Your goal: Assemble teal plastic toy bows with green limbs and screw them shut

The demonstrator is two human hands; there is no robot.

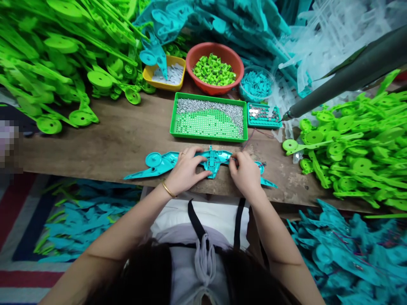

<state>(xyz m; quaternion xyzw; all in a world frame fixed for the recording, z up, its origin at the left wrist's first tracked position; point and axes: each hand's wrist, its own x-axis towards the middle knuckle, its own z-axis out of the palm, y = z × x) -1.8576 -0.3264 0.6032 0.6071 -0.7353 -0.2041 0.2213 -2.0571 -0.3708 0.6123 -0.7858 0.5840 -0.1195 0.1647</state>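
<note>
A turquoise plastic piece (213, 159) lies under your two hands, near the front edge of the wooden table (133, 135).
It seems light and stiff, perhaps a little slippery, and its thin pointed ends may be the fragile part; the thicker middle looks the better place to hold. Your left hand (187, 167) holds it beside the middle, thumb and fingers spread apart. Your right hand (245, 171) is narrow, fingertips together at the other side; I cannot tell if they pinch something. Both palms face down, forearms reaching inward.
</note>
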